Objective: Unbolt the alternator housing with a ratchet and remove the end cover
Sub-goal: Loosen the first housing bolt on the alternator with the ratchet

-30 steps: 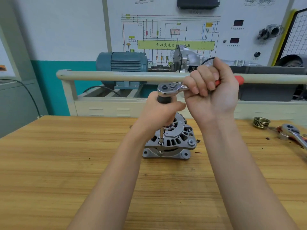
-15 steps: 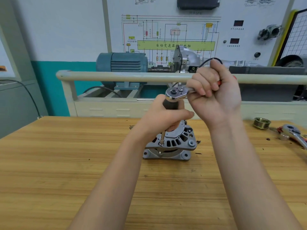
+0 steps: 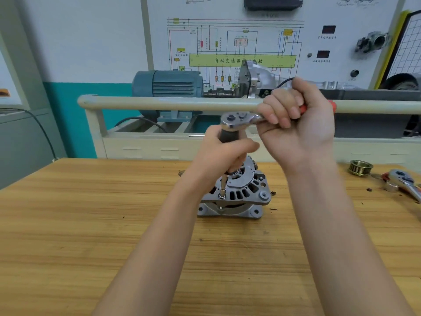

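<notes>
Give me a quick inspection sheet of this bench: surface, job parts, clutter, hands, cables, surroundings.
Surface: wooden bench, small dark specks near the work.
Job's things: alternator standing on bench; ratchet on a long extension reaching down to a housing bolt.
Clutter: pulley and second ratchet at far right.
Hands: left hand grips the extension's dark grip; right hand grips the ratchet handle.
Cables: black cable at left wall.
Surroundings: blue motor, wiring-diagram board.
</notes>
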`<move>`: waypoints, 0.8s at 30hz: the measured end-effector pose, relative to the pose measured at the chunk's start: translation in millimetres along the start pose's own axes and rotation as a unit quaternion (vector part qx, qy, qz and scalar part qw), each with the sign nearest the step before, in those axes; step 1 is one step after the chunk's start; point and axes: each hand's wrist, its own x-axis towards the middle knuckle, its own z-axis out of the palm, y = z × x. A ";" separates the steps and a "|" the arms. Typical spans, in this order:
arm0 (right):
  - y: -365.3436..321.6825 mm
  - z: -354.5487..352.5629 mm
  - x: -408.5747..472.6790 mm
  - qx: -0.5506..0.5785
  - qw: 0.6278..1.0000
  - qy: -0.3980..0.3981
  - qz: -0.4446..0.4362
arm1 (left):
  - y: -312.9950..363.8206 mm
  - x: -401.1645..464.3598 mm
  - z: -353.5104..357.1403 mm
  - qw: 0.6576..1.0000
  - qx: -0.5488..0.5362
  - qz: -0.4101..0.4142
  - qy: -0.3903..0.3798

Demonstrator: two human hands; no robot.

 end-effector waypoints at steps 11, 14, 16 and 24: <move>13.7 4.9 -8.4 0.010 0.990 0.063 -0.129 | -0.4 2.5 20.7 0.980 -0.017 -0.003 0.199; 17.8 7.6 -8.8 -0.020 0.991 0.041 -0.127 | -1.5 2.0 16.4 0.979 -0.028 0.001 0.201; 10.0 5.2 -4.5 -0.021 0.996 0.018 -0.079 | -2.0 0.8 6.2 0.994 -0.024 0.009 0.102; -2.8 -2.8 0.0 0.066 0.997 0.001 0.031 | 0.4 -2.0 0.9 0.997 -0.011 0.009 -0.069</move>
